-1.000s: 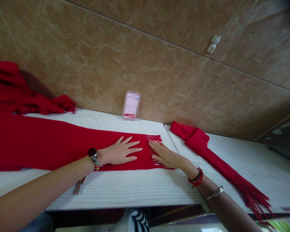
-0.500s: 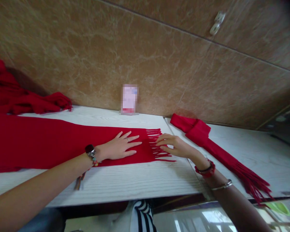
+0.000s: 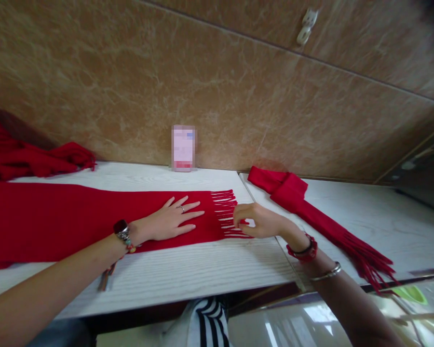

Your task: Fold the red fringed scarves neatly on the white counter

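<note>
A red scarf lies flat along the white tabletop, its fringe spread toward the right. My left hand rests palm down on the scarf near the fringed end, fingers spread. Over the fringe tips is my right hand, its fingers curled with thumb and fingertips brought together. Some red strands show at those fingertips. A second red scarf, folded at its upper end, lies to the right of my right hand.
Bunched red fabric lies at the back left. A blurred pink-and-white item stands against the brown wall. A green object shows at the lower right, below the table edge.
The fingers of my right hand have curled closer together at the fringe. My left hand stays spread on the scarf. The whole view has shifted slightly.
</note>
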A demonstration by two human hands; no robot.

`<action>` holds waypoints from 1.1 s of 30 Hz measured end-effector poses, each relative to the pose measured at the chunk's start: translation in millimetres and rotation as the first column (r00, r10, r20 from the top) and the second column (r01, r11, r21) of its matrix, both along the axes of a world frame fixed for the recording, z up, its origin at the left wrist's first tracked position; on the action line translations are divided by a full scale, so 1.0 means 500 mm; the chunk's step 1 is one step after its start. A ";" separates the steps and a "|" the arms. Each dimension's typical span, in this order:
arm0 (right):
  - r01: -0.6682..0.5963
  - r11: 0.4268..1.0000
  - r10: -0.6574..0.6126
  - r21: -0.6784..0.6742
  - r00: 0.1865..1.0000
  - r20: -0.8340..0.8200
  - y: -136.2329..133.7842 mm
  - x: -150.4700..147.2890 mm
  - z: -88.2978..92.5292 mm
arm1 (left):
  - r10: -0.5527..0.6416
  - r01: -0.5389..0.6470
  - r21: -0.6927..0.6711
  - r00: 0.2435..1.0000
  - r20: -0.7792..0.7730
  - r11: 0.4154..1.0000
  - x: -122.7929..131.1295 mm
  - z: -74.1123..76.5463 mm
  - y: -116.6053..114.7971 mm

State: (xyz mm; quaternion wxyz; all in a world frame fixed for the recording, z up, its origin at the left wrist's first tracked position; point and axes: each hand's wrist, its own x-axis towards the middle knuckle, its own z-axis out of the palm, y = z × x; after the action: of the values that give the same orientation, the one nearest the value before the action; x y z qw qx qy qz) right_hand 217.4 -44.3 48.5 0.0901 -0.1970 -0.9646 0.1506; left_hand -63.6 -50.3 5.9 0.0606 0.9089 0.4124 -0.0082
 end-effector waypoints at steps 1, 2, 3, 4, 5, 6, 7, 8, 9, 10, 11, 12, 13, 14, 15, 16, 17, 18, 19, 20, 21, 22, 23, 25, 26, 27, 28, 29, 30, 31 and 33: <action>-0.042 0.999 0.042 -0.024 0.999 0.019 -0.007 -0.011 -0.002 | 0.003 -0.003 -0.004 1.000 0.000 1.000 0.000 0.000 0.000; -0.068 0.997 0.070 -0.043 0.996 0.049 -0.011 -0.018 -0.004 | 0.006 -0.006 -0.007 1.000 0.000 1.000 0.000 0.001 0.000; -0.074 0.996 0.079 -0.055 0.993 0.084 -0.012 -0.020 -0.007 | 0.006 -0.006 -0.009 1.000 0.002 1.000 0.000 0.001 0.000; -0.065 0.996 0.072 -0.064 0.991 0.116 -0.009 -0.017 -0.008 | 0.004 -0.004 -0.010 1.000 0.006 1.000 0.001 0.002 0.000; -0.046 0.996 0.057 -0.076 0.988 0.140 -0.004 -0.010 -0.008 | -0.001 0.001 -0.009 1.000 0.013 1.000 0.001 0.003 0.000; -0.027 0.995 0.041 -0.094 0.987 0.156 0.003 0.002 -0.006 | -0.007 0.007 -0.006 1.000 0.021 1.000 0.001 0.004 -0.001; -0.010 0.993 0.029 -0.116 0.987 0.160 0.011 0.015 -0.003 | -0.013 0.013 -0.004 1.000 0.027 1.000 0.001 0.004 -0.001; 0.005 0.991 0.015 -0.136 0.989 0.147 0.020 0.028 0.000 | -0.017 0.017 -0.004 0.999 0.030 1.000 0.001 0.005 -0.002; 0.019 0.988 -0.001 -0.153 0.993 0.119 0.028 0.039 0.003 | -0.018 0.019 -0.007 0.999 0.029 1.000 0.001 0.005 -0.003; 0.034 0.986 -0.021 -0.165 0.997 0.080 0.035 0.047 0.004 | -0.017 0.017 -0.012 0.999 0.027 1.000 0.002 0.006 -0.004; 0.055 0.984 -0.050 -0.170 0.998 0.035 0.042 0.051 0.004 | -0.014 0.014 -0.020 1.000 0.028 1.000 0.002 0.007 -0.006; 0.083 0.982 -0.086 -0.172 0.996 -0.005 0.047 0.051 0.000 | -0.011 0.012 -0.030 0.999 0.033 0.999 0.001 0.008 -0.007; 0.115 0.979 -0.123 -0.171 0.992 -0.034 0.053 0.047 -0.005 | -0.010 0.012 -0.040 0.999 0.047 0.999 0.000 0.009 -0.008; 0.147 0.975 -0.157 -0.164 0.986 -0.048 0.058 0.041 -0.013 | -0.007 0.010 -0.048 0.998 0.068 0.999 -0.002 0.011 -0.008; 0.175 0.973 -0.184 -0.148 0.982 -0.048 0.063 0.032 -0.021 | 0.002 0.002 -0.049 0.996 0.092 0.999 -0.005 0.014 -0.006; 0.194 0.974 -0.200 -0.120 0.979 -0.038 0.068 0.021 -0.029 | 0.023 -0.018 -0.041 0.994 0.112 0.999 -0.011 0.017 -0.003; 0.203 0.976 -0.205 -0.085 0.978 -0.023 0.073 0.008 -0.035 | 0.057 -0.055 -0.025 0.991 0.122 0.998 -0.020 0.021 0.002; 0.204 0.978 -0.204 -0.043 0.979 -0.009 0.077 -0.007 -0.039 | 0.106 -0.106 -0.005 0.988 0.117 0.994 -0.032 0.026 0.008; 0.201 0.980 -0.201 -0.001 0.980 -0.002 0.079 -0.024 -0.040 | 0.163 -0.166 0.016 0.982 0.097 0.986 -0.049 0.033 0.016; 0.197 0.980 -0.197 0.038 0.980 -0.005 0.081 -0.043 -0.038 | 0.220 -0.223 0.038 0.973 0.068 0.974 -0.071 0.041 0.025; 0.196 0.978 -0.195 0.072 0.981 -0.020 0.081 -0.065 -0.033 | 0.271 -0.273 0.058 0.962 0.034 0.960 -0.098 0.050 0.034; 0.198 0.975 -0.195 0.103 0.980 -0.042 0.081 -0.089 -0.027 | 0.311 -0.310 0.074 0.950 0.006 0.948 -0.129 0.060 0.042; 0.204 0.970 -0.196 0.130 0.978 -0.069 0.081 -0.116 -0.021 | 0.334 -0.332 0.095 0.942 -0.011 0.939 -0.166 0.071 0.049; 0.224 0.959 -0.208 0.172 0.972 -0.109 0.084 -0.177 -0.010 | 0.376 -0.373 0.104 0.926 -0.017 0.922 -0.247 0.090 0.058; 0.236 0.953 -0.218 0.188 0.970 -0.111 0.087 -0.209 -0.007 | 0.395 -0.392 0.086 0.918 -0.024 0.916 -0.290 0.098 0.059; 0.245 0.948 -0.232 0.203 0.969 -0.086 0.093 -0.239 -0.006 | 0.409 -0.407 0.073 0.912 -0.028 0.911 -0.332 0.103 0.058; 0.249 0.944 -0.246 0.215 0.968 -0.040 0.101 -0.268 -0.007 | 0.427 -0.424 0.056 0.903 -0.043 0.904 -0.372 0.106 0.054; 0.249 0.943 -0.259 0.221 0.966 0.014 0.110 -0.293 -0.009 | 0.435 -0.433 0.048 0.899 -0.055 0.900 -0.407 0.107 0.049; 0.247 0.943 -0.267 0.223 0.961 0.068 0.120 -0.313 -0.012 | 0.432 -0.430 0.037 0.899 -0.069 0.902 -0.438 0.106 0.043; 0.242 0.945 -0.271 0.218 0.956 0.114 0.130 -0.329 -0.015 | 0.428 -0.428 0.026 0.900 -0.081 0.904 -0.464 0.105 0.036; 0.238 0.951 -0.271 0.197 0.949 0.163 0.151 -0.345 -0.021 | 0.412 -0.412 0.013 0.907 -0.086 0.911 -0.497 0.103 0.026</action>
State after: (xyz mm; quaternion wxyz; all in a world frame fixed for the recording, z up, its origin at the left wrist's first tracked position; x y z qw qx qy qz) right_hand 44.7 31.1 37.7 0.0345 -0.3247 -0.9446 0.0333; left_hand -312.3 -37.1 57.5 0.0456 0.8001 0.5970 -0.0360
